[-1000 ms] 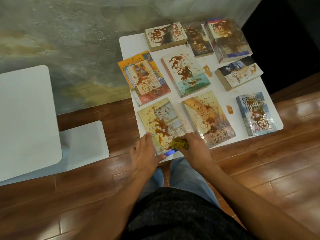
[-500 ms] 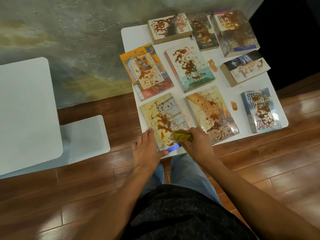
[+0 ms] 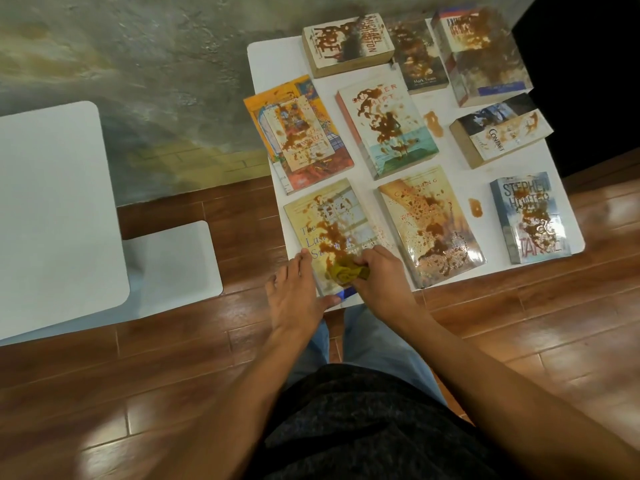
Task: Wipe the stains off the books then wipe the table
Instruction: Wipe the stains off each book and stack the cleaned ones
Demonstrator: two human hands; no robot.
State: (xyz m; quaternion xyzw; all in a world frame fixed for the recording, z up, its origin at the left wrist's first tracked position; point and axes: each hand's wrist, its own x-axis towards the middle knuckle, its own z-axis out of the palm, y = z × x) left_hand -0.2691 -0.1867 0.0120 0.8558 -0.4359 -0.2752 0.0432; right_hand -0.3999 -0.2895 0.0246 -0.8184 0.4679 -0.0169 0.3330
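The right grip (image 3: 384, 285) is clenched around a bunched yellow-brown cloth (image 3: 346, 273), pressing it onto the lower part of the pale yellow book (image 3: 332, 233) at the near left corner of the white bench (image 3: 270, 57). The left grip (image 3: 294, 296) is released: its fingers lie straight along the left edge of that same book, and the thumb reaches across the book's near edge, steadying it.

Brown stains run down the middle of the pale yellow book, from its top to the cloth. At 3 o'clock from it, just beside it, lies a tan book (image 3: 429, 226) heavily spotted with brown. Further toward 3 o'clock sits a blue-grey book (image 3: 530, 220), also stained, and between those two a small brown blot (image 3: 475, 207) marks the bench itself. A second, larger blot (image 3: 433, 123) lies on the bench further back.

At 12 o'clock from the pale yellow book is an orange book (image 3: 301, 133), overhanging the bench's left edge, with a white and teal book (image 3: 388, 128) to its right. Along the far edge are a cream book (image 3: 346, 43), a dark book (image 3: 419, 60) and a thick stained book (image 3: 481, 53). A book titled Contact (image 3: 498, 133) rests near the right edge.

A second white table (image 3: 52, 209) stands at 9 o'clock, well apart, on the wooden floor (image 3: 554, 341).
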